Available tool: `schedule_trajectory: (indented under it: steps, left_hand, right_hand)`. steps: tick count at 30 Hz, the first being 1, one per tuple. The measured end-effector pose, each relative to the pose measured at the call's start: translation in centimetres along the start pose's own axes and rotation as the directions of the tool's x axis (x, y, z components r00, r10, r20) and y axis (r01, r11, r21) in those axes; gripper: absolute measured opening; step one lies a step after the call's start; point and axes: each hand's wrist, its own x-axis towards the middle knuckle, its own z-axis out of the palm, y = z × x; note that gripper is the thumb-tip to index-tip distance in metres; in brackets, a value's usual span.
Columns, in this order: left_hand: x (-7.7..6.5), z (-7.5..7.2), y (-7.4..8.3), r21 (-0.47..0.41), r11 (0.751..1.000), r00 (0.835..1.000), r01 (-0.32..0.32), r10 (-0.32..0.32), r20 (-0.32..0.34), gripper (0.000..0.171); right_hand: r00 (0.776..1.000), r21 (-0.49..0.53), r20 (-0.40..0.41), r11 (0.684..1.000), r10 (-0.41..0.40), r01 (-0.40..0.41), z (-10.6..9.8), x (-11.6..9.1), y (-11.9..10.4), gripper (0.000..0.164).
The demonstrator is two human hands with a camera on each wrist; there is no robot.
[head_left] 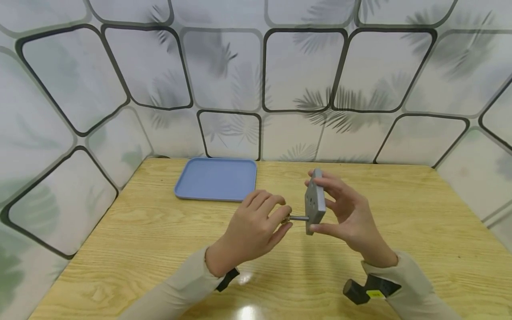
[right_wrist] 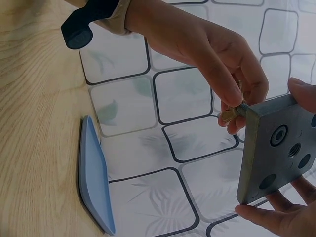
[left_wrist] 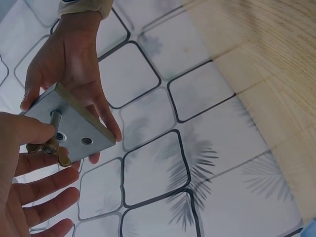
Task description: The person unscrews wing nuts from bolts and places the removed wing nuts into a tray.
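A grey, holed metal plate [head_left: 316,202] is held near-upright at four o'clock in the head view; its rod [head_left: 298,218] juts toward nine o'clock, ending in a brass-coloured wing nut [left_wrist: 49,149].

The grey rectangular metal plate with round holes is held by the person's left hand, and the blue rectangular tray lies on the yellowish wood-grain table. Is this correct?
One detail is wrong: the head view shows the right hand, not the left hand, holding the metal plate. The blue tray does lie on the wood-grain table.
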Motion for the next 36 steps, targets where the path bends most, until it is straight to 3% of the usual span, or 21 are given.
schedule_trajectory:
  steps: [14, 20, 28, 36]
  left_hand:
    - [0.04, 0.13, 0.31, 0.032, 0.997, 0.996, -0.075, 0.077, -0.055, 0.024]
    - [-0.04, 0.22, 0.30, 0.048, 0.994, 0.995, -0.099, 0.100, -0.026, 0.013]
    - [-0.04, 0.28, 0.24, 0.077, 0.992, 0.995, -0.100, 0.102, -0.021, 0.023]
    - [-0.02, 0.11, 0.30, 0.072, 0.993, 0.995, -0.098, 0.098, 0.000, 0.010]
  right_hand:
    - [0.999, -0.016, -0.010, 0.999, 0.037, -0.038, 0.02, -0.13, 0.07, 0.076]
    - [1.000, -0.007, 0.003, 1.000, 0.016, -0.016, 0.13, -0.13, 0.29, 0.075]
    - [1.000, -0.015, 0.002, 1.000, 0.027, -0.026, 0.14, -0.07, 0.43, 0.076]
    - [0.999, -0.011, 0.005, 0.999, 0.037, -0.036, 0.30, -0.07, 0.20, 0.077]
